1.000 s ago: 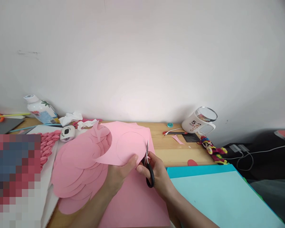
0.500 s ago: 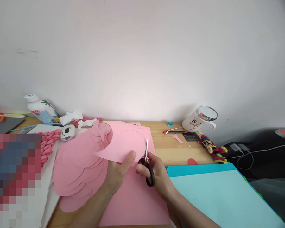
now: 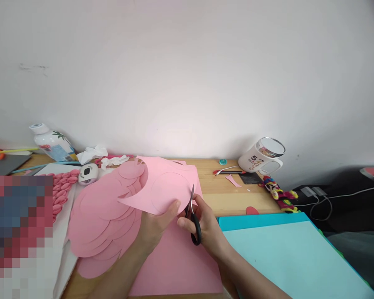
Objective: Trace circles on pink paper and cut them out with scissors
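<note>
My left hand (image 3: 157,228) pinches a sheet of pink paper (image 3: 162,182) at its lower edge, thumb on top. A circle outline is drawn on that sheet, and its left side has a curved cut-out. My right hand (image 3: 205,224) grips black-handled scissors (image 3: 195,228), blades pointing up at the sheet's right edge. How far the blades are apart is partly hidden by the paper. Below both hands lies a larger pink sheet (image 3: 180,265). Left of it, many overlapping pink paper circles (image 3: 96,220) are heaped.
A white mug (image 3: 258,155) leans by the wall near a small doll figure (image 3: 279,193). On the right lies a light blue sheet (image 3: 280,257) on a blue folder. A white bottle (image 3: 52,143), crumpled tissues (image 3: 92,154) and pink quilled pieces (image 3: 62,191) are at left.
The pink sheet has turned slightly, its left tip shifting left and lower and its upper curled strip no longer standing up. The scissors have tilted a little at the right edge.
</note>
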`<act>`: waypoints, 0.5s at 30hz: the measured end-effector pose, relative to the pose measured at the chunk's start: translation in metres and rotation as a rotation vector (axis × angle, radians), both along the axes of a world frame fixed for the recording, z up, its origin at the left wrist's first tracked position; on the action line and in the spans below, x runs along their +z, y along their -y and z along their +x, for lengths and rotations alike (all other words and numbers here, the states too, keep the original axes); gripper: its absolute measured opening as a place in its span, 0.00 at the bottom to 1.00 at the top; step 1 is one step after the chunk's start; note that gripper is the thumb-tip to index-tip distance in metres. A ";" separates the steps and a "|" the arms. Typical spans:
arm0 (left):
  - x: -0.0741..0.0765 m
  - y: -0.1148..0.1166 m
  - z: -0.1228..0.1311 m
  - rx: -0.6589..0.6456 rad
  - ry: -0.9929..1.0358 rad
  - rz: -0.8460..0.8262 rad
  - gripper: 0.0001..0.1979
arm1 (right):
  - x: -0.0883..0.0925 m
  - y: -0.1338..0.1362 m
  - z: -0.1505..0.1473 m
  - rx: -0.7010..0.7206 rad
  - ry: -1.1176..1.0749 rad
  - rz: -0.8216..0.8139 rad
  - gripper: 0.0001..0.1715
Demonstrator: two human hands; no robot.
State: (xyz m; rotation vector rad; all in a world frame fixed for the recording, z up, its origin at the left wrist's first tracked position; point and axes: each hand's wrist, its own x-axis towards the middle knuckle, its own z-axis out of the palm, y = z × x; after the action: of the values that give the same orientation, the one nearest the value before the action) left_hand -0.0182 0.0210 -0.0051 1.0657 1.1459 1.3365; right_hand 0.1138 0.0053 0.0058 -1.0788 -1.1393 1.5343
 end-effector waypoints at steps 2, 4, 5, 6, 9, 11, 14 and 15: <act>0.001 0.000 0.000 0.015 -0.008 0.006 0.26 | 0.000 0.000 0.000 0.001 0.004 0.000 0.35; 0.001 -0.001 0.001 0.005 -0.015 0.013 0.24 | 0.000 0.000 0.000 0.010 0.009 0.000 0.34; 0.001 -0.001 0.001 -0.006 -0.019 0.017 0.22 | 0.000 0.001 0.000 0.016 0.012 0.000 0.33; 0.001 -0.001 0.001 -0.014 -0.023 0.020 0.20 | 0.000 0.001 0.000 0.023 0.014 0.000 0.33; 0.001 -0.001 0.001 0.003 -0.022 0.021 0.20 | 0.000 0.001 0.000 0.039 0.010 -0.004 0.32; 0.001 -0.001 0.001 0.026 -0.018 0.015 0.21 | -0.001 0.001 0.001 0.044 -0.006 -0.001 0.31; 0.001 0.000 0.001 0.017 -0.020 0.017 0.21 | -0.001 0.001 0.001 0.039 -0.022 0.002 0.30; 0.001 0.000 0.001 0.011 -0.024 0.022 0.20 | -0.001 0.000 0.000 0.035 -0.024 0.000 0.30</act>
State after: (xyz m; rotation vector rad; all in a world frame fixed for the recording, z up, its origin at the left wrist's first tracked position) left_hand -0.0175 0.0208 -0.0037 1.0951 1.1588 1.3507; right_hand 0.1142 0.0048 0.0052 -1.0428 -1.1477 1.5701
